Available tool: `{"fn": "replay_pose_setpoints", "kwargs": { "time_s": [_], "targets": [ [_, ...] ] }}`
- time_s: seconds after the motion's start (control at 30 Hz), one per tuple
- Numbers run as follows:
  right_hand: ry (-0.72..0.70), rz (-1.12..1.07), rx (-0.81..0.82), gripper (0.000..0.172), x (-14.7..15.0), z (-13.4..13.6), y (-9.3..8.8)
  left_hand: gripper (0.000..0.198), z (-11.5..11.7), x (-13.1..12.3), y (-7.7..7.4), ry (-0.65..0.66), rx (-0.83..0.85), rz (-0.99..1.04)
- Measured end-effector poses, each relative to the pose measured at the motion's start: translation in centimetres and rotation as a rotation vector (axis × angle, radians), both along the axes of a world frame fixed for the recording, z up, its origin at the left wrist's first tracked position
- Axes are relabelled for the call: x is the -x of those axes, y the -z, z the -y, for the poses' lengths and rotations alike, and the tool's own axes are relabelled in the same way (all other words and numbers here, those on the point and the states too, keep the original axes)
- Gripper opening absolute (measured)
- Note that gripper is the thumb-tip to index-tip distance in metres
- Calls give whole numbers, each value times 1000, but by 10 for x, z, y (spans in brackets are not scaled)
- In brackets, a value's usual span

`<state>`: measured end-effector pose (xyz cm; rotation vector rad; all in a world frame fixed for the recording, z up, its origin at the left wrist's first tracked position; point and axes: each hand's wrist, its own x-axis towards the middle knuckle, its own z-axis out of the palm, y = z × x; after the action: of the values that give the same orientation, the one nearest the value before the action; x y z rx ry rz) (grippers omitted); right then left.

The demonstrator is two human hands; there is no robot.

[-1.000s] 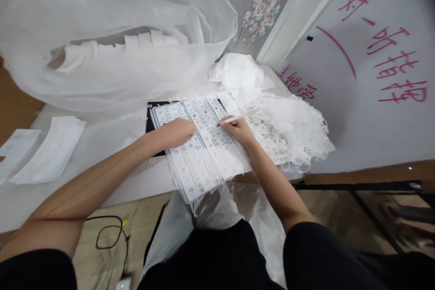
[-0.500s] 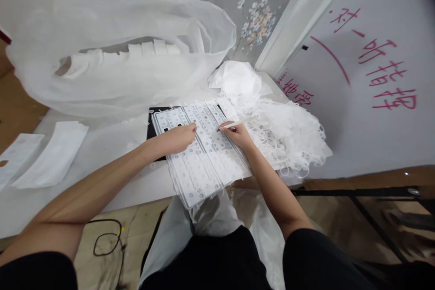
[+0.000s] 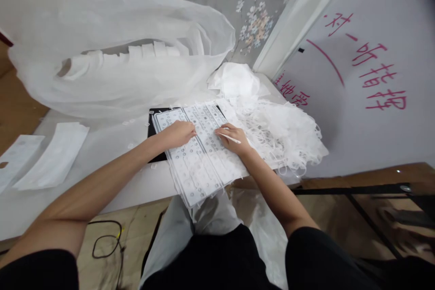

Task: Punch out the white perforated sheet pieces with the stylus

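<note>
A stack of white sheets (image 3: 200,176) with printed rows of small grey rings lies over the table's front edge, partly on a black board (image 3: 152,127). My left hand (image 3: 181,133) is closed on the upper left of the stack, its fingertips pinched near a dark printed line. Anything between those fingers is too small to make out. On the stack's right side, my right hand (image 3: 234,138) grips a slim white pen-like stick (image 3: 231,137). Its tip is hidden at my fingers.
Tangled white looped pieces (image 3: 282,129) heap up at the right. A large translucent bag (image 3: 136,74) of folded white pieces sits behind. White strips (image 3: 56,156) lie on the table at left. A whiteboard (image 3: 360,140) with red writing stands at right. A black cable (image 3: 118,244) lies below.
My right hand has turned, so the white stick now points down to the right and lies close against the hand. My left hand stays nearly in place, its fingers slightly lower.
</note>
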<state>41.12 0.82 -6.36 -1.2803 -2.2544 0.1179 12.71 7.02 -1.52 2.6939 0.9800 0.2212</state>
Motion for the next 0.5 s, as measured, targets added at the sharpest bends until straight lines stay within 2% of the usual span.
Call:
{"fn": "replay_pose_setpoints", "kwargs": {
  "time_s": [0.1,0.23,0.37,0.5],
  "targets": [
    [13,32,-18,24,1,0,1,42,-2,-2,2,-108,20,40],
    [102,36,-78,25,8,2,-1,45,-3,-2,14,-201,-14,202],
    [296,-8,-145,30,13,-3,-2,45,-5,1,23,-211,19,251],
    [520,-249,-101,39,4,-15,0,43,-6,4,21,-229,51,237]
  ]
}}
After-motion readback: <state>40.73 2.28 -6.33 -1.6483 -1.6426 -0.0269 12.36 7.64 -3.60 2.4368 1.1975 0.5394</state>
